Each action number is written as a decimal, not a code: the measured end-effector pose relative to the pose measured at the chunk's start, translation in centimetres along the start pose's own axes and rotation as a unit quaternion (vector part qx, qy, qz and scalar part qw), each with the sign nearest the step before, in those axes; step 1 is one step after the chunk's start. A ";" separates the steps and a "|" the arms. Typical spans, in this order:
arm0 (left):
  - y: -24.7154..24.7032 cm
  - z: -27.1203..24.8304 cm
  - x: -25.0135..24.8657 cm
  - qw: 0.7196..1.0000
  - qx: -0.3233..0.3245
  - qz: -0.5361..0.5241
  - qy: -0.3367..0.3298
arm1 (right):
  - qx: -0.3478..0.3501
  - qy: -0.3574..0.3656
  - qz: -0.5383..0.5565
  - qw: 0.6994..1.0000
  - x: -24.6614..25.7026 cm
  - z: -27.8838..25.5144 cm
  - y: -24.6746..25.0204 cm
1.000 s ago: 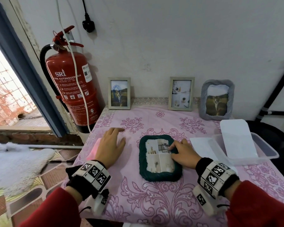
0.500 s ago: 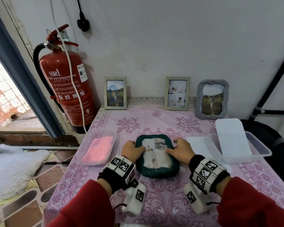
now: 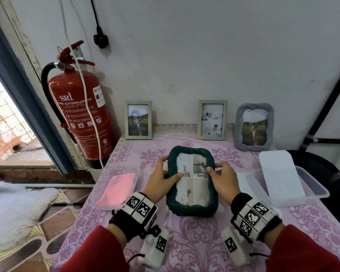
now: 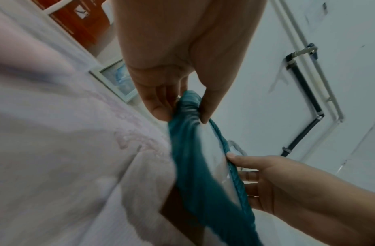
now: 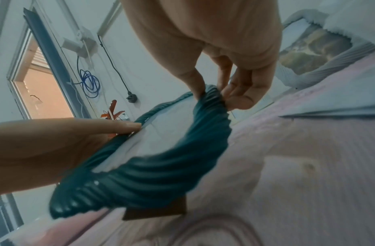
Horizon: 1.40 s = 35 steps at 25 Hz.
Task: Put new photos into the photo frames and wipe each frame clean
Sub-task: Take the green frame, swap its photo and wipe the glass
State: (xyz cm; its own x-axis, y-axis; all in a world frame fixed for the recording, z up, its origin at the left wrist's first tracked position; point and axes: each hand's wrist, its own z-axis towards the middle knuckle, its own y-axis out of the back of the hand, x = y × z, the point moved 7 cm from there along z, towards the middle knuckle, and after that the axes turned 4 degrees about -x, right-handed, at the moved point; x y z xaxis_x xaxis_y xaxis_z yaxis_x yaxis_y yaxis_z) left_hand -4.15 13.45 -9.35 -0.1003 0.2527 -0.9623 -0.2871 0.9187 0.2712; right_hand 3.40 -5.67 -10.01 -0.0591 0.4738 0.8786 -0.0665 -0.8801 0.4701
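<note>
Frame [image 3: 192, 209] gripped between both hands, tilted up.

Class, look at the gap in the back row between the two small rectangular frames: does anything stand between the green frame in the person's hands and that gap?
Nothing visible does. Both hands, left hand and right hand, grip the green frame, and only bare pink tablecloth lies between it and the gap.
</note>
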 end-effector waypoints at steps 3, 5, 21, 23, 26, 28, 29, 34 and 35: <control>0.3 1.2 -1.1 1.000 0.000 0.019 -0.010 | -0.021 0.030 0.036 0.999 1.5 0.9 0.6; 0.3 2.1 -1.8 1.000 0.006 -0.010 -0.018 | -0.033 0.043 0.055 0.997 2.4 1.7 0.8; 5.3 14.2 -6.1 0.986 -0.063 -0.125 -0.090 | -0.007 0.182 0.050 0.982 8.7 9.3 -3.8; 5.9 16.4 -6.3 0.985 -0.083 -0.124 -0.084 | -0.019 0.189 0.055 0.980 9.6 11.2 -4.4; 6.4 19.1 -6.3 0.982 -0.084 -0.155 -0.073 | -0.020 0.185 0.054 0.981 10.4 13.8 -5.6; 6.4 20.7 -6.0 0.983 -0.069 -0.161 -0.062 | -0.006 0.173 0.070 0.982 10.6 15.5 -6.7; 6.4 21.4 -5.7 0.984 -0.063 -0.156 -0.058 | -0.003 0.169 0.073 0.983 10.5 16.1 -7.2; 6.3 24.2 -4.9 0.985 -0.057 -0.134 -0.091 | -0.016 0.153 0.068 0.986 9.5 18.3 -9.3; 6.2 24.8 -4.9 0.985 -0.056 -0.130 -0.099 | -0.017 0.150 0.070 0.986 9.3 18.7 -9.6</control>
State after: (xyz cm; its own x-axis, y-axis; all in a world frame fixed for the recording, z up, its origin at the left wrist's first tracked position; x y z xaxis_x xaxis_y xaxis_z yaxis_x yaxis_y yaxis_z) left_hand 18.17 25.40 -3.46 0.1757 0.0772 -0.9814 -0.3836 0.9235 0.0039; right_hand 22.13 6.66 -4.77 -0.3615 0.3393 0.8684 -0.0700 -0.9387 0.3376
